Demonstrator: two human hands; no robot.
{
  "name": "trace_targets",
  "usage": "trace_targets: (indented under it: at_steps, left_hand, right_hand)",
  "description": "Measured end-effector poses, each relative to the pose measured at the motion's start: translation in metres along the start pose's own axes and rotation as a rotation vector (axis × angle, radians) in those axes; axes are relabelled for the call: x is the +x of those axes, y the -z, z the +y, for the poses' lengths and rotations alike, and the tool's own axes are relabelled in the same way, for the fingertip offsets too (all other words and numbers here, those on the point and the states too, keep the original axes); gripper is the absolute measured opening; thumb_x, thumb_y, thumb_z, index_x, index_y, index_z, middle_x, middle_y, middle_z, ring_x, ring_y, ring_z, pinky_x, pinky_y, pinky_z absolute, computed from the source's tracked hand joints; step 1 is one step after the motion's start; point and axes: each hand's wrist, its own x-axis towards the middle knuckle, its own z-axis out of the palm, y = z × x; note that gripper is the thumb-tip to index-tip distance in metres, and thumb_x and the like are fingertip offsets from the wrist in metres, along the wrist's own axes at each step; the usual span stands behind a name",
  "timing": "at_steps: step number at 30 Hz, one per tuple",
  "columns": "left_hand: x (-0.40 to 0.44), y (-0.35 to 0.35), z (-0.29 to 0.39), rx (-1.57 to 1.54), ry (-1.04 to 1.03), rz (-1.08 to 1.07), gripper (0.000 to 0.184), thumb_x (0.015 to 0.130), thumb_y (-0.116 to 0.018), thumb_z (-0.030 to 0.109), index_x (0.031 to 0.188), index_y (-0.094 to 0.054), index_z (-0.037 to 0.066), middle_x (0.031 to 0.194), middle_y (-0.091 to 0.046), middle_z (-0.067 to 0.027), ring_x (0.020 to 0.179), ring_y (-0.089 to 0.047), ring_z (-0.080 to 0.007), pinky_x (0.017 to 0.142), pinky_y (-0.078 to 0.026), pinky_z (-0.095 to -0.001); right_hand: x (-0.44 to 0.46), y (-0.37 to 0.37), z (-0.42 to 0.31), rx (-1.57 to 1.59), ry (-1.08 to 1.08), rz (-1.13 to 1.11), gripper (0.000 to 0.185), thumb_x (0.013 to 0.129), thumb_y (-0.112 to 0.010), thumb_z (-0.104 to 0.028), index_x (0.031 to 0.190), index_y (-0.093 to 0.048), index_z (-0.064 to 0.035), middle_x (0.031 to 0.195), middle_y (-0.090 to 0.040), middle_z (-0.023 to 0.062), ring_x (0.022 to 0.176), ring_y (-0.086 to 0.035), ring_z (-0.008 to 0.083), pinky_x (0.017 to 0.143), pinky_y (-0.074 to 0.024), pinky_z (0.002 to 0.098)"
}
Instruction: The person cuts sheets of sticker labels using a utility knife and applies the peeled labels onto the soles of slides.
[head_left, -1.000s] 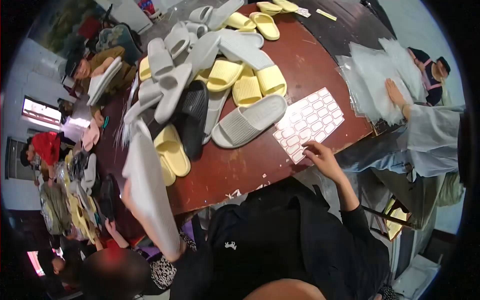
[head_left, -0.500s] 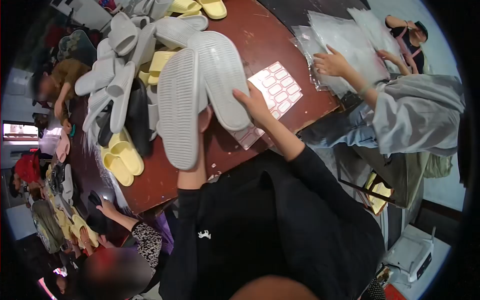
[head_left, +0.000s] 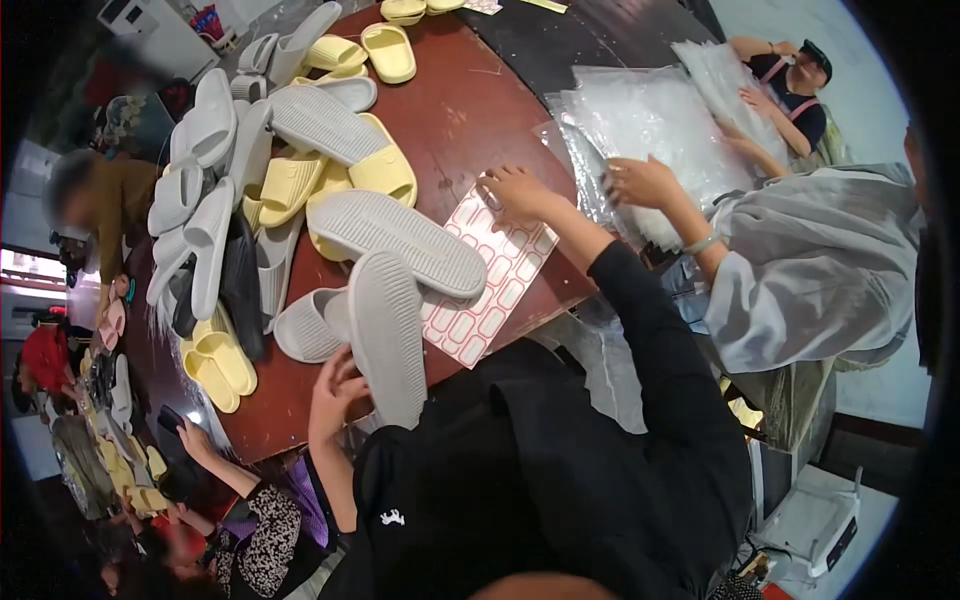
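Near the table's front edge my left hand (head_left: 335, 398) has its fingers apart beside a grey slipper (head_left: 388, 335) lying sole up. Behind that slipper, a second grey one (head_left: 400, 243) also shows its ribbed sole and overlaps the sticker sheet. Another grey slipper (head_left: 308, 325) rests partly under the first. My right hand (head_left: 520, 197) is over the top of the white sheet of red-outlined stickers (head_left: 487, 312), fingers spread and bent. Whether a sticker is at its fingertips cannot be made out.
Grey, yellow and black slippers (head_left: 290, 180) are heaped on the red-brown table (head_left: 450, 110). Clear plastic bags (head_left: 640, 120) lie at the right, where a co-worker's hand (head_left: 645, 185) reaches. Several other people are around the tables.
The grey slippers held up half a second ago now lie on the table. My left hand has let go; my right hand has moved from a slipper to the sticker sheet.
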Motion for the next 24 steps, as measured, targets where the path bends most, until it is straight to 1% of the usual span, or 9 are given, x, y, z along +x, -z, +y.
trace_targets:
  at_steps: [3,4,7,9,10,12,17,20,24]
  left_hand:
    - [-0.004,-0.053,-0.005,0.504,-0.144,0.141,0.080,0.077,-0.070,0.007,0.142,-0.024,0.000,0.129,-0.048,-0.0176,0.114,-0.051,-0.0250,0.093,-0.044,-0.0347]
    - [-0.008,-0.061,-0.010,0.506,-0.124,0.154,0.080,0.077,-0.070,0.007,0.142,-0.024,0.000,0.129,-0.048,-0.0176,0.114,-0.051,-0.0250,0.093,-0.044,-0.0347]
    - [-0.004,-0.071,-0.020,0.309,-0.151,0.385,0.077,0.074,-0.069,-0.002,0.139,-0.027,-0.001,0.127,-0.049,-0.0155,0.108,-0.054,-0.0225,0.091,-0.044,-0.0317]
    - [0.008,-0.053,-0.005,0.073,-0.392,0.497,0.069,0.078,-0.066,-0.002,0.137,-0.029,-0.003,0.125,-0.050,-0.0148,0.107,-0.054,-0.0221,0.090,-0.044,-0.0313]
    - [0.014,-0.047,0.014,0.048,-0.421,0.473,0.065,0.081,-0.063,0.000,0.137,-0.030,-0.002,0.122,-0.052,-0.0150,0.107,-0.054,-0.0219,0.090,-0.045,-0.0321]
    - [0.035,-0.034,0.034,0.045,-0.480,0.475,0.058,0.085,-0.060,0.002,0.136,-0.031,-0.001,0.119,-0.055,-0.0149,0.107,-0.055,-0.0212,0.090,-0.045,-0.0325]
    - [0.081,-0.003,0.023,-0.059,-0.524,0.430,0.057,0.087,-0.058,0.002,0.137,-0.030,-0.003,0.125,-0.051,-0.0132,0.109,-0.053,-0.0200,0.094,-0.042,-0.0306]
    - [0.080,0.012,0.013,-0.110,-0.533,0.411,0.056,0.089,-0.055,0.001,0.138,-0.029,-0.003,0.127,-0.050,-0.0131,0.111,-0.052,-0.0197,0.095,-0.041,-0.0302]
    - [0.077,0.021,0.010,-0.151,-0.567,0.456,0.053,0.093,-0.050,0.004,0.140,-0.026,-0.003,0.129,-0.048,-0.0146,0.112,-0.051,-0.0205,0.094,-0.041,-0.0306]
  right_hand:
    - [0.017,0.007,-0.010,-0.224,0.057,-0.168,0.075,0.053,-0.083,-0.036,0.116,-0.053,-0.0094,0.124,-0.049,0.0137,0.115,-0.047,0.0331,0.095,-0.0383,0.0429]
    - [0.018,0.005,-0.012,-0.209,0.070,-0.180,0.075,0.053,-0.083,-0.036,0.116,-0.053,-0.0094,0.124,-0.049,0.0137,0.115,-0.047,0.0331,0.095,-0.0383,0.0429]
    - [0.023,0.000,-0.004,-0.185,0.104,-0.183,0.075,0.054,-0.083,-0.038,0.116,-0.052,-0.0093,0.117,-0.054,0.0131,0.112,-0.048,0.0329,0.093,-0.0388,0.0437]
    - [0.025,-0.007,0.000,-0.094,0.059,-0.156,0.075,0.054,-0.082,-0.038,0.117,-0.052,-0.0103,0.117,-0.053,0.0131,0.112,-0.048,0.0326,0.093,-0.0391,0.0433]
    - [0.023,-0.011,0.002,-0.012,0.005,-0.126,0.075,0.054,-0.081,-0.039,0.118,-0.052,-0.0112,0.117,-0.053,0.0130,0.113,-0.048,0.0324,0.092,-0.0394,0.0429]
    - [0.021,-0.009,-0.001,-0.060,-0.095,-0.168,0.076,0.054,-0.081,-0.037,0.120,-0.051,-0.0128,0.122,-0.049,0.0135,0.115,-0.046,0.0338,0.091,-0.0397,0.0457]
    - [0.018,-0.011,-0.002,-0.161,-0.028,-0.006,0.080,0.053,-0.082,-0.034,0.122,-0.049,-0.0143,0.124,-0.046,0.0118,0.120,-0.042,0.0353,0.093,-0.0380,0.0513]
    - [0.017,-0.008,-0.009,-0.024,-0.124,-0.076,0.082,0.051,-0.083,-0.035,0.122,-0.049,-0.0139,0.124,-0.046,0.0114,0.120,-0.042,0.0348,0.095,-0.0368,0.0506]
    - [0.016,0.002,-0.023,-0.113,-0.288,-0.064,0.087,0.049,-0.084,-0.036,0.124,-0.046,-0.0134,0.126,-0.046,0.0121,0.121,-0.041,0.0355,0.094,-0.0379,0.0512]
